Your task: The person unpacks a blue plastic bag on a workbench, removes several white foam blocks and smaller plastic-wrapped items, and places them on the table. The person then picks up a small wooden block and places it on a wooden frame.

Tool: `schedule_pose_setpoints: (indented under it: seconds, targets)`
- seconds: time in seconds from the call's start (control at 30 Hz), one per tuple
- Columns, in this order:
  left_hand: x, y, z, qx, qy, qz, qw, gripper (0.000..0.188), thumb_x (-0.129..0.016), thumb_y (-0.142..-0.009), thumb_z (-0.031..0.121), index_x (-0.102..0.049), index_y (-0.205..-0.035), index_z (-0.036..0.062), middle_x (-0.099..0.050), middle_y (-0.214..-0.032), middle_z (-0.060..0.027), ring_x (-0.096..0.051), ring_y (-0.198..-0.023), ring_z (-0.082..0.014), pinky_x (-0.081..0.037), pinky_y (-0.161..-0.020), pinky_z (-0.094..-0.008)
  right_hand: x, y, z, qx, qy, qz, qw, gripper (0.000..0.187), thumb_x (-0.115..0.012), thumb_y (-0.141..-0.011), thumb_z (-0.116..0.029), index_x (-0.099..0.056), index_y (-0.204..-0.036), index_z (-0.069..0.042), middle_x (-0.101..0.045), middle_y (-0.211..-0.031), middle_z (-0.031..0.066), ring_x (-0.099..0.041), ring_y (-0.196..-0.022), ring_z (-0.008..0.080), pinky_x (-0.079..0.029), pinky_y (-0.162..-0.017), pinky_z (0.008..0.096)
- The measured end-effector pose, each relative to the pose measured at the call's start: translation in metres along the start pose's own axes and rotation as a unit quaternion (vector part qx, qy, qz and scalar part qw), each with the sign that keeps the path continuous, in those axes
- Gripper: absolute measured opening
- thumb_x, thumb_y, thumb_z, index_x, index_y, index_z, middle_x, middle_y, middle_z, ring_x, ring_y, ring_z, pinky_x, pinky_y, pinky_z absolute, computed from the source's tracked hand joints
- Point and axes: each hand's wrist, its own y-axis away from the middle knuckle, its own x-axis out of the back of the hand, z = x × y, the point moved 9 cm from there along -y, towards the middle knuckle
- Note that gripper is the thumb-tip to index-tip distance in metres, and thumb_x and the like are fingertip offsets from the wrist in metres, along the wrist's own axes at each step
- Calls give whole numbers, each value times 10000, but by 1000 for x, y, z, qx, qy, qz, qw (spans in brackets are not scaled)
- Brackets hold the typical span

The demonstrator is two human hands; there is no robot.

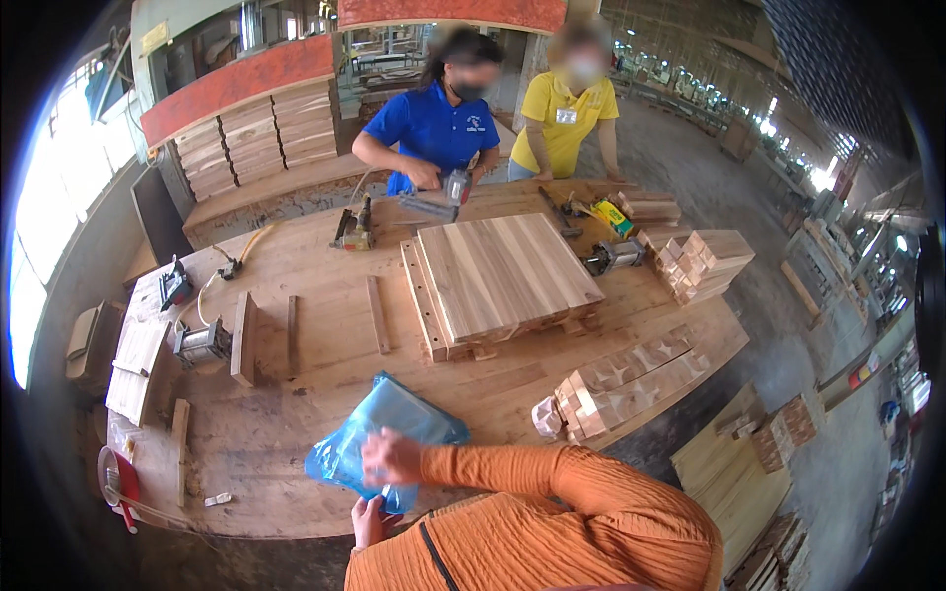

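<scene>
A shiny blue plastic bag lies creased on the near side of the wooden worktable. My left hand pinches the bag's lower edge between thumb and fingers at the table's front edge. Just above it, my right hand is over the bag, its fingers curled and slightly blurred; what they hold, if anything, is hidden. Beyond the bag sits a slatted wood panel on supports.
Stacked wood blocks stand to the right. At left are wooden strips, a metal cylinder and a red container. Across the table, a person in blue holds a nail gun; a person in yellow leans there.
</scene>
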Motion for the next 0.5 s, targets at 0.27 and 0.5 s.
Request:
schedule_pose_setpoints:
  seconds: [0.27,0.5]
  targets:
    - [-11,-6,7,-119,-33,-32,992,71,-574,-881,62,-612,-920,16,-621,-772,-5,-568,-618,-70,-471,-512,-216,9,-4,141,-274,48,-125,952,589,-491,-794,-635,-618,-1132,-170,-548,-1216,74,-450,-1193,280,-340,-966,536]
    - [11,-7,22,-169,-198,-22,965,117,-626,-862,113,-641,-814,7,-603,-673,9,-475,-528,-36,-348,-441,-211,10,76,128,-304,56,-231,923,650,-535,-731,-674,-629,-1116,-159,-586,-1121,92,-511,-1115,286,-361,-923,545]
